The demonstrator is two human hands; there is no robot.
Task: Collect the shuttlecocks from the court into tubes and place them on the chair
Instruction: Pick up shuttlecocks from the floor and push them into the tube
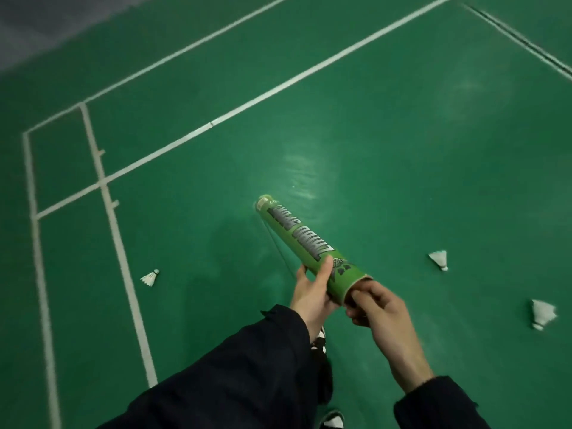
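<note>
Indoor badminton court: green sport floor (387, 150), white boundary lines (247, 103), shuttlecocks (439, 260) scattered around my feet, glossy overhead-light glare.

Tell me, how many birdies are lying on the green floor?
3. One shuttlecock lies left, beside the white line; one lies right of the tube; one lies near the right edge. More may be inside the tube or out of view.

One head-worn view looks steeply down, close over both hands, onto the green court floor (371, 134).
</note>
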